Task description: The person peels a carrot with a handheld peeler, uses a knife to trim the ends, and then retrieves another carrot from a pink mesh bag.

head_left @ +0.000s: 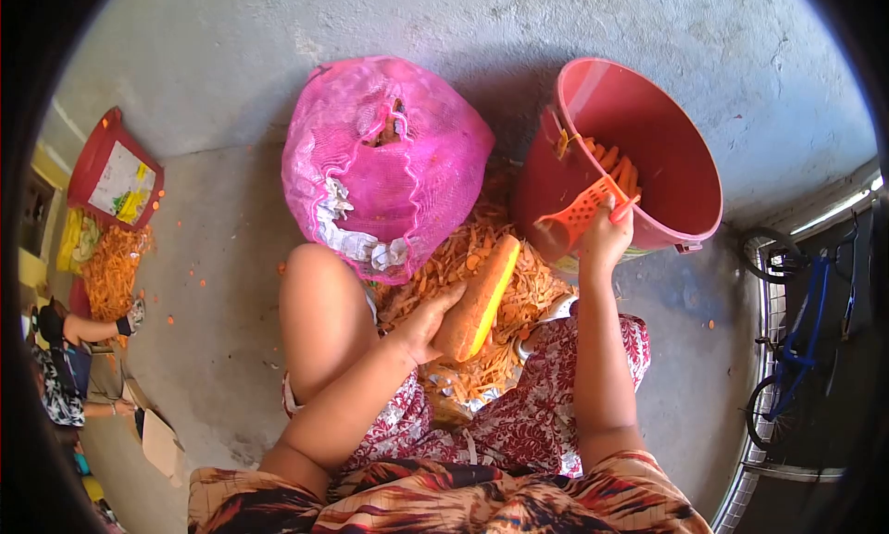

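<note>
My left hand [428, 328] is wrapped round the lower end of a thick carrot [480, 298]. A bright yellow-orange strip runs along the carrot's right side, while the rest keeps a duller skin. Held at the rim of the red bucket [546, 177], my right hand [607, 233] grips an orange slotted plastic peeler [583, 208]. Its far end points left, and the fingers hide part of the handle. Several orange carrots [613, 163] lie inside the bucket. Beneath my hands, between my legs, spreads a heap of carrot peelings [444, 275].
A pink mesh sack [394, 173] stands by the wall left of the bucket. Farther left are another red bucket [116, 173], a peelings pile [113, 265] and a person [69, 367]. A blue bicycle [801, 349] is at the right. Orange scraps dot the floor.
</note>
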The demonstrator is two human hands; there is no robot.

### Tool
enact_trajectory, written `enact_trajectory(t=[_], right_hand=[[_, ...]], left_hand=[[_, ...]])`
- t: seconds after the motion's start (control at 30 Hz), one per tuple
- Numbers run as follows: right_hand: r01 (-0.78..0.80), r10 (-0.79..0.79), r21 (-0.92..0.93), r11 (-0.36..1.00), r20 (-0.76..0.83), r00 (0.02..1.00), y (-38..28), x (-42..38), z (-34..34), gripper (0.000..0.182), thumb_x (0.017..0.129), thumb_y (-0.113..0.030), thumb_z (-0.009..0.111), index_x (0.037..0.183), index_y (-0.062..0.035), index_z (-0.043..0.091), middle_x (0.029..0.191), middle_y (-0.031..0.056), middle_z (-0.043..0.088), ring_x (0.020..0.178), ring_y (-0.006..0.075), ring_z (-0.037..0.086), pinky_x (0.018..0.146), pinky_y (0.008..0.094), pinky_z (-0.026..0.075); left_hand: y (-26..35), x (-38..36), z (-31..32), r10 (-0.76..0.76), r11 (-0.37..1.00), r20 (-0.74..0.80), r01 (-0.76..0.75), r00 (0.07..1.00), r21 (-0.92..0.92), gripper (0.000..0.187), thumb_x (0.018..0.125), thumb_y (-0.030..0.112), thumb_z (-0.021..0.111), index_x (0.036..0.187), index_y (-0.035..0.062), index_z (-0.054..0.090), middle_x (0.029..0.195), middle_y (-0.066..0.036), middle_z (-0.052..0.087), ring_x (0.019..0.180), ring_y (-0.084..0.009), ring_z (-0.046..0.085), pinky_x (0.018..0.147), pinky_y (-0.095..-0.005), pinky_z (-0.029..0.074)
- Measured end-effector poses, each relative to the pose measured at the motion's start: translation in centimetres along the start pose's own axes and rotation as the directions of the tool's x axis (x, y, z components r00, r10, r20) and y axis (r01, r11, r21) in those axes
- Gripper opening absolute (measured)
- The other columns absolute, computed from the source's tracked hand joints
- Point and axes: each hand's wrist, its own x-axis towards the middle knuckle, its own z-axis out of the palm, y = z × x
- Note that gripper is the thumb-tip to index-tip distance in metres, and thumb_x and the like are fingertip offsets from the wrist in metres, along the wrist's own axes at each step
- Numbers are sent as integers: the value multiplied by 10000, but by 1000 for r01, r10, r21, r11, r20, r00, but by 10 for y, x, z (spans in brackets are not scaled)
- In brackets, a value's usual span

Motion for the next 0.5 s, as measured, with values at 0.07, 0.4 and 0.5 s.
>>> enact_trajectory(t=[0.07,0.4,0.5], right_hand=[[39,-45,39,998,157,987,-17,-22,0,139,839,-107,490,734,-19,464,597,20,472,515,89,411,473,241,358],[42,-139,173,984,599,789,-71,-100,3,150,831,-143,513,824,5,490,650,111,573,565,176,576,523,299,451],[30,-78,84,996,654,753,-77,-100,0,125,822,-119,518,808,3,491,666,129,574,584,188,584,536,307,453]], left_hand=[[4,3,-6,-25,998,1,25,1000,-50,440,875,384,352,1109,21,436,876,-163,569,733,-288,585,631,-398,492],[6,6,-2,36,967,37,-26,999,-252,319,898,243,302,1080,30,455,965,-114,571,822,-208,592,714,-380,504],[4,7,2,38,978,-91,-56,995,-200,317,896,233,304,1080,23,453,955,-122,573,819,-199,593,696,-363,509]])
